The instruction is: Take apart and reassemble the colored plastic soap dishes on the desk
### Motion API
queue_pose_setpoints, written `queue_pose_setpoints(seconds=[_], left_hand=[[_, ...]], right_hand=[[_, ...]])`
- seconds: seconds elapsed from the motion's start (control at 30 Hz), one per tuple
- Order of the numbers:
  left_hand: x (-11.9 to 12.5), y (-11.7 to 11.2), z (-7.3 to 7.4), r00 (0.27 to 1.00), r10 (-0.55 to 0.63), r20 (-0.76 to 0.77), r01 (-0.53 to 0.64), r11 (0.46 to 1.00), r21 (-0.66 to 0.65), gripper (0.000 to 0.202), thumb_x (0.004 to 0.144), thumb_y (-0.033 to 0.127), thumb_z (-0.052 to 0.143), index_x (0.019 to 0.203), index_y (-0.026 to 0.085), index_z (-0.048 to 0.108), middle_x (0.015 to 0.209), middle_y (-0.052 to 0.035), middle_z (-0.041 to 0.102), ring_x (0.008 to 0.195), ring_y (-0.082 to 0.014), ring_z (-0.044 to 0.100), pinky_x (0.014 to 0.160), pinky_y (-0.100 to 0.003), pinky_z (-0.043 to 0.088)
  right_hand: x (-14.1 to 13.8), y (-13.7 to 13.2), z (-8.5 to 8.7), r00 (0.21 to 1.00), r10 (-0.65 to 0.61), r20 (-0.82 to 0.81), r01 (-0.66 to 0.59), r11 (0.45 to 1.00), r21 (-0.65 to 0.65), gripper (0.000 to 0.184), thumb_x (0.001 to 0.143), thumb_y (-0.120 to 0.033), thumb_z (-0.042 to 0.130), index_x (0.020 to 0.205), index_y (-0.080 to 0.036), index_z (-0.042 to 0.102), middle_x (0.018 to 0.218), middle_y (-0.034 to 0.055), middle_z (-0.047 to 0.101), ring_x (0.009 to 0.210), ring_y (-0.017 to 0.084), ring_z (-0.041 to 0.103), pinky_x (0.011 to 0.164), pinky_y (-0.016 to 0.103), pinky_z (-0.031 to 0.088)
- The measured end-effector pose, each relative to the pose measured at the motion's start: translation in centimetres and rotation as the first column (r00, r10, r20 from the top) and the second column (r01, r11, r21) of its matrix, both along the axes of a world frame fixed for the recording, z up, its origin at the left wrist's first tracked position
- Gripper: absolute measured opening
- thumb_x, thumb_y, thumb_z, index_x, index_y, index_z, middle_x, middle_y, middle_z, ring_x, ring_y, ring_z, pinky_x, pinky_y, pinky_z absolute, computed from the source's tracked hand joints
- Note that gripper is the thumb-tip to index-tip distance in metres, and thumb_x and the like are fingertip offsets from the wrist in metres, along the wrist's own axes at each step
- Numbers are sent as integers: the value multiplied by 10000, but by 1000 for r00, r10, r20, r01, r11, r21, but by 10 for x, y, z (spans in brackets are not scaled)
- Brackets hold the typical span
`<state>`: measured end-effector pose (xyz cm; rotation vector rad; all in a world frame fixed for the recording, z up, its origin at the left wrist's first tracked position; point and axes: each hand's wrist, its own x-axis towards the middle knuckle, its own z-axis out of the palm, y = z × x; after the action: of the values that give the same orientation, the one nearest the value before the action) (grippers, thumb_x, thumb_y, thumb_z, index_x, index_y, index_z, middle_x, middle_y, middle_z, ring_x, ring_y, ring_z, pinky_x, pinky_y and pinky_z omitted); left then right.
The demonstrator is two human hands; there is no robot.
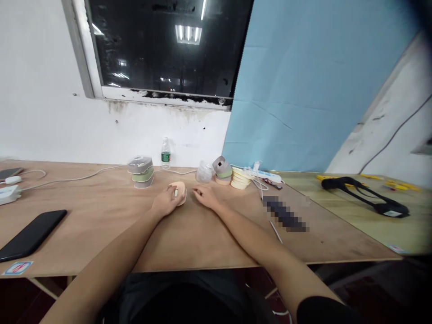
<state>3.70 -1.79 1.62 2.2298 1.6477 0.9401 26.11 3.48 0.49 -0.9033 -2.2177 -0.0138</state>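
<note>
My left hand [165, 201] rests on the wooden table [101, 234] with its fingers curled round a peach-coloured computer mouse [179, 191]. My right hand [206, 196] lies just to the right of the mouse, fingers loosely bent and apart, holding nothing. Both forearms stretch forward from the table's near edge.
Behind the hands stand a stack of grey and green mice [141, 171], a water bottle [165, 154], a clear bag [204, 172], another mouse stack [222, 170] and cream shells [240, 178]. A black phone [31, 234] lies left, a power strip [266, 174] and black strap [364, 195] right.
</note>
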Motion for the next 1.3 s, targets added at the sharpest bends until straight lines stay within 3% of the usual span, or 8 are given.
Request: queue_pose_setpoints(seconds=[0.23,0.37,0.53,0.77,0.9,1.0,1.13,1.3], left_hand=[[0,2,-2,971,-170,170,140,975,175,588,949,539,282,1414,190,372,1493,-84,353,1389,-210,305,1156,-367,234],[0,5,-6,969,-166,183,133,975,179,594,953,537,279,1425,187,369,1512,-103,303,1407,-228,266,1158,-392,240],[0,6,-6,966,-186,182,141,962,234,571,962,505,288,1437,194,350,1507,-113,296,1419,-231,232,1156,-417,247],[1,12,-5,930,-230,288,119,927,355,510,964,477,315,1362,199,469,1435,-108,393,1364,-233,340,1146,-408,277],[-10,25,-9,879,-149,453,-48,917,396,483,969,475,297,1230,188,586,1296,-112,529,1254,-240,464,1098,-430,342],[-23,33,-11,879,-54,474,-136,923,359,477,948,507,338,1130,186,641,1282,-114,530,1248,-247,466,1096,-431,336],[-33,31,-12,922,63,383,-156,964,216,486,916,550,374,977,188,693,1289,-115,511,1248,-250,473,1101,-421,326],[-27,24,-11,976,22,217,-57,986,157,488,909,569,368,1021,209,678,1343,-98,477,1265,-256,459,1085,-432,349]], right_hand=[[-41,-35,5,996,79,-33,-81,995,-61,173,793,-355,656,839,-189,640,778,18,631,662,140,541,632,255,402],[-44,-39,3,987,134,-84,-140,987,-74,90,824,-283,611,817,-195,629,759,3,597,642,119,513,621,238,381],[-44,-42,6,980,129,-148,-145,985,-98,168,866,-298,562,738,-191,578,698,-8,552,624,121,482,596,237,348],[-45,-46,12,975,136,-177,-152,985,-82,212,905,-299,501,726,-197,547,711,3,557,657,137,492,630,249,357],[-39,-45,14,979,151,-138,-157,987,-30,208,918,-318,479,783,-206,591,729,12,571,682,144,507,650,252,362],[-34,-44,16,976,110,-187,-111,994,4,209,925,-330,467,831,-208,609,753,20,579,698,150,516,660,258,371],[-28,-39,21,936,37,-351,-20,998,51,200,927,-320,449,846,-201,587,801,38,586,737,165,520,701,278,396],[3,-16,33,868,-86,-488,172,976,135,174,917,-311,437,880,-203,569,856,70,580,844,206,524,801,334,418]])
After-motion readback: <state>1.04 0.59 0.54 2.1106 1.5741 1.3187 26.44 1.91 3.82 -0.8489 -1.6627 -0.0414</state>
